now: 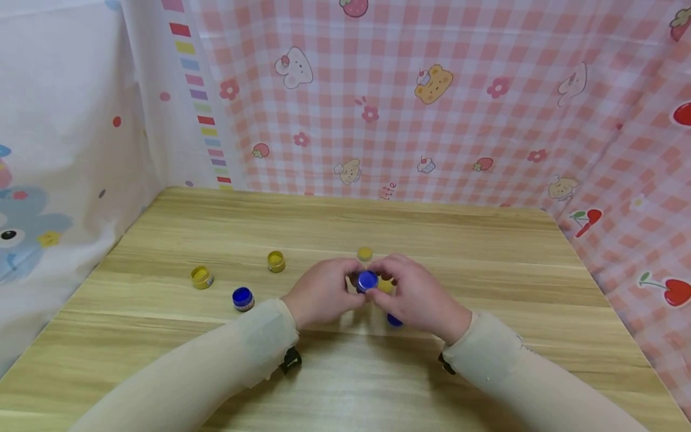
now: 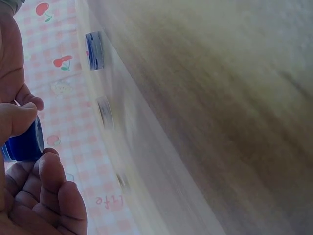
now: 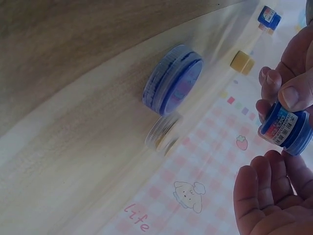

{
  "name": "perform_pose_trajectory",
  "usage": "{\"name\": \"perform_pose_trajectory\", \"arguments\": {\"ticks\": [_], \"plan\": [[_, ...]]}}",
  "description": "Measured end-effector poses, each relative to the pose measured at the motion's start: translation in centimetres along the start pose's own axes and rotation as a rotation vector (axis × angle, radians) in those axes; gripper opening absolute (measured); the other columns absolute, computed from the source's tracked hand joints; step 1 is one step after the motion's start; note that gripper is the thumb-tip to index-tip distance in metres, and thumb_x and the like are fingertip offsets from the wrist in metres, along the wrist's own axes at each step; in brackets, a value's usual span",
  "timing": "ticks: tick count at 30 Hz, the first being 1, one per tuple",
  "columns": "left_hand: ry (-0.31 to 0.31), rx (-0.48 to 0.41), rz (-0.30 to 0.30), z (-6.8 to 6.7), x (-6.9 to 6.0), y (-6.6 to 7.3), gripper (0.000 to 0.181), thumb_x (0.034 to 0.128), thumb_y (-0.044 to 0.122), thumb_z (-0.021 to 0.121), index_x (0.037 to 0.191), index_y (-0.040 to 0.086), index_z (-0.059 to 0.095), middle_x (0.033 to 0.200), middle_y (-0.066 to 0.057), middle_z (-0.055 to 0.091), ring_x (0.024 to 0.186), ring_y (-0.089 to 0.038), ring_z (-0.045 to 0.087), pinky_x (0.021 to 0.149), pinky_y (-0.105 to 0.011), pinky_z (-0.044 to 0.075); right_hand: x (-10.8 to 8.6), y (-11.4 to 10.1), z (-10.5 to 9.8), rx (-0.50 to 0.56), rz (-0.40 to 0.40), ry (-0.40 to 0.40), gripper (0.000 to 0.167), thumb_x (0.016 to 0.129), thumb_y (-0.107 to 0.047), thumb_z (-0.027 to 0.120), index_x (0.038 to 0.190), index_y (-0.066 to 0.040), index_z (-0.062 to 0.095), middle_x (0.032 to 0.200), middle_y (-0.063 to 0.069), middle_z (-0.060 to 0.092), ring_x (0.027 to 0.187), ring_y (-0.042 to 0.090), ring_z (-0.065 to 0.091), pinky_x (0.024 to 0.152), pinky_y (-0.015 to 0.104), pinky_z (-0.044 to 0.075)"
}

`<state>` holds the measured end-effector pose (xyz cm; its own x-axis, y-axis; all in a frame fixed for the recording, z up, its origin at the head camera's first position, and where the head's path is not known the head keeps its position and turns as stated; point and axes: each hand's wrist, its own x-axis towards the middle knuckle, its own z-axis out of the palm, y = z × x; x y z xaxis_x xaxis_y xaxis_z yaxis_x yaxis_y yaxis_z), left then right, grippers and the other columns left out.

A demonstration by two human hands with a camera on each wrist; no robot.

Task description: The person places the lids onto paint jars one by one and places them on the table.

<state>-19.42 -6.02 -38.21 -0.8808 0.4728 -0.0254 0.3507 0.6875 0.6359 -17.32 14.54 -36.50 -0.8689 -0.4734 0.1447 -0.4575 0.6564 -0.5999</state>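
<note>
3 pots (image 1: 244,308) open on the tbl (image 1: 345,384), w/ a 4th, the blue jar (image 3: 282,125), held above it in the L hand (image 1: 324,293), R hand (image 1: 423,295) pinching its lid (image 1: 368,280) (on, afaict), so prob. 1 to go.

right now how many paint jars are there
4: leftmost yellow jar; second yellow jar right of it; open blue jar nearer the camera; held blue jar between left hand and right hand. More may be hidden.

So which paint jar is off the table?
The blue paint jar between left hand and right hand; the other blue jar and yellow jars stand on the table.
</note>
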Motion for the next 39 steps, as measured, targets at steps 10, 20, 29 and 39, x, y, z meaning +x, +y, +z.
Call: {"name": "perform_pose_trajectory", "arguments": {"ticks": [10,20,29,39], "plan": [[0.005,-0.002,0.014,-0.09,-0.04,0.15,0.022,0.0933,0.029,0.08,0.111,0.019,0.072,0.093,0.007,0.068,0.074,-0.011,0.061,0.066,-0.029,0.052,-0.02,0.2,0.08,0.014,-0.037,0.015,0.036,0.095,-0.015,0.078,0.13,-0.008,0.07,0.119,0.007,0.071,0.105,0.029,0.065,0.086,0.045,0.059],[-0.006,-0.006,0.007,-0.19,-0.03,0.16,0.022,0.0935,0.029,0.08,0.111,0.02,0.072,0.092,0.008,0.068,0.076,-0.012,0.061,0.067,-0.03,0.053,0.05,0.2,-0.08,0.006,-0.007,0.002,0.045,0.095,-0.02,0.08,0.135,-0.004,0.066,0.121,0.008,0.07,0.108,0.03,0.066,0.09,0.046,0.06],[-0.003,-0.009,0.016,-0.29,-0.13,0.27,0.023,0.0935,0.029,0.08,0.113,0.019,0.072,0.092,0.007,0.067,0.074,-0.011,0.061,0.066,-0.029,0.052,0.01,0.12,-0.08,0.013,-0.023,0.004,0.032,0.095,-0.017,0.079,0.125,-0.008,0.071,0.117,0.005,0.069,0.106,0.029,0.065,0.088,0.044,0.058],[-0.007,0.001,0.008,-0.19,-0.12,0.26,0.022,0.0941,0.031,0.08,0.111,0.02,0.072,0.091,0.007,0.067,0.076,-0.012,0.062,0.068,-0.03,0.053,-0.03,0.1,-0.06,0.036,-0.017,-0.009,0.042,0.095,-0.016,0.078,0.134,-0.007,0.068,0.12,0.007,0.069,0.108,0.03,0.065,0.091,0.048,0.059]]}}
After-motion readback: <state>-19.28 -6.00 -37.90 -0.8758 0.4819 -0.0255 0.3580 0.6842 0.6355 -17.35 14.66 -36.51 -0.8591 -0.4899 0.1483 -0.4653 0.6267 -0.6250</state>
